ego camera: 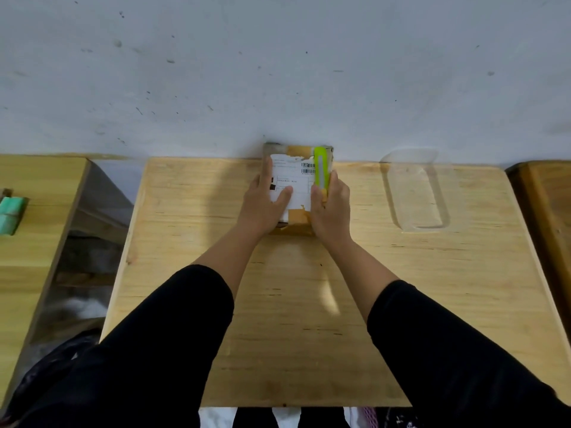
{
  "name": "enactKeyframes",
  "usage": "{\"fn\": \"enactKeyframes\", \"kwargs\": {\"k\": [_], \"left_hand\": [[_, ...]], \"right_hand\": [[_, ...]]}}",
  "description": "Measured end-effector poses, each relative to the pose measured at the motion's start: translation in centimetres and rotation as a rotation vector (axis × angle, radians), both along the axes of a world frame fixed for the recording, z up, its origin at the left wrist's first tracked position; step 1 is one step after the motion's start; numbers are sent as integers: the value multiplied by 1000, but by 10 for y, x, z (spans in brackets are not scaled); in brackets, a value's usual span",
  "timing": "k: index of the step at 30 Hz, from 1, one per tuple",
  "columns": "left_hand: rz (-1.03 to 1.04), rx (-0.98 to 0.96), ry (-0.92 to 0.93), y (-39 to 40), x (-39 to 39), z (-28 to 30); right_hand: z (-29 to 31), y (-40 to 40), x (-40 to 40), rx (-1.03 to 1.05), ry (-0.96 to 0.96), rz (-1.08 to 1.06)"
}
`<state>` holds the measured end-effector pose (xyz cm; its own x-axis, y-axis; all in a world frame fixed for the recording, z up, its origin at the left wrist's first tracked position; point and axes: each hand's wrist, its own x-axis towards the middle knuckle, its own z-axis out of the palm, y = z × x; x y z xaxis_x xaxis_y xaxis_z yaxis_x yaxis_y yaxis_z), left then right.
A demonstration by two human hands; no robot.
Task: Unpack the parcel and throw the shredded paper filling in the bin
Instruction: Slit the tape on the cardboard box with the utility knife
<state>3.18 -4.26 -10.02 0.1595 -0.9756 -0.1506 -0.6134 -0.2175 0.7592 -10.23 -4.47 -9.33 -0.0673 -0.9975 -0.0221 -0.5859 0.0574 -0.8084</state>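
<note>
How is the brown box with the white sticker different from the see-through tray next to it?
The brown cardboard parcel with a white label is opaque; the clear plastic tray lets the wood show through. The parcel is taped shut, while the tray lies open-topped with nothing visible in it. Both hands, left and right, rest on the parcel; nothing touches the tray. Both sit on the light wooden table near the wall.

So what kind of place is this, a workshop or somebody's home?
Probably a plain workroom or storeroom: bare wooden tables pushed against a scuffed grey wall, and a taped parcel on one.
</note>
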Motion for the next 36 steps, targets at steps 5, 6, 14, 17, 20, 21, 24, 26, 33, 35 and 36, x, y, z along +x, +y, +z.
{"fn": "enactKeyframes", "kwargs": {"k": [5,6,14,17,20,21,24,26,33,35,36], "left_hand": [[-4,17,0,31,-3,-1],[0,19,4,41,-3,0],[15,12,45,128,-13,13],[12,1,38,159,-17,11],[39,32,10,182,-22,8],[40,32,1,187,-24,8],[17,33,-26,193,-26,8],[13,51,-50,193,-25,8],[5,85,-86,187,-24,9],[3,56,-93,182,-23,8],[5,48,-85,179,-23,8]], "right_hand": [[4,31,-2,76,43,9],[6,41,-2,87,44,4],[20,130,-8,110,52,-10],[18,161,-12,136,46,1],[19,180,-16,156,48,28],[20,183,-18,162,49,32],[22,189,-23,173,60,35],[24,189,-27,153,91,44],[43,165,-52,231,181,6],[46,157,-58,290,-33,34],[49,155,-61,328,-156,56]]}}
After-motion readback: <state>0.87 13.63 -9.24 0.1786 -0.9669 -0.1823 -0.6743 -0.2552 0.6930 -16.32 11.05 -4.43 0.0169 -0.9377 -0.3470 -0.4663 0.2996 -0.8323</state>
